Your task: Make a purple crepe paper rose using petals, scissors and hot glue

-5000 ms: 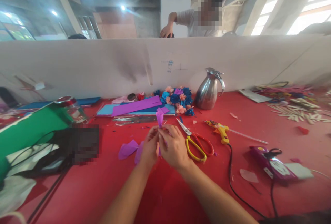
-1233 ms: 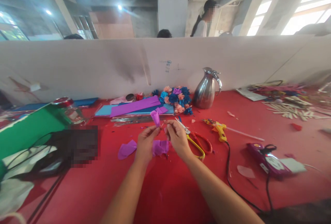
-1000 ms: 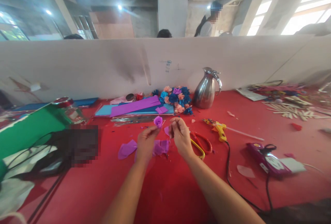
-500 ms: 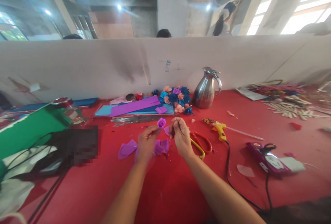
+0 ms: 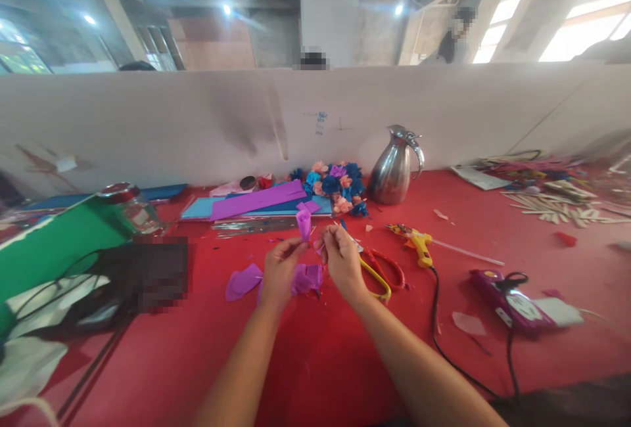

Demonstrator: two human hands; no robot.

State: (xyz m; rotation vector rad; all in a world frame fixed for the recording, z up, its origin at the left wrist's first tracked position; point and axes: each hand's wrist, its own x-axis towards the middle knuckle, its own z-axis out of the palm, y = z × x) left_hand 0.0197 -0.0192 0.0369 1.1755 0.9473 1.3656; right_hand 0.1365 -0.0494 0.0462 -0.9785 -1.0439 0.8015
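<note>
On my head camera, the left hand has thumb and fingertips closed on the base of a purple paper flower, which stands nearly upright above them. I see the right hand just beside it, fingers curled inward; I cannot tell whether they grip anything. Purple paper pieces lie on the red table near the left hand, and the scissors lie partly hidden behind the right.
</note>
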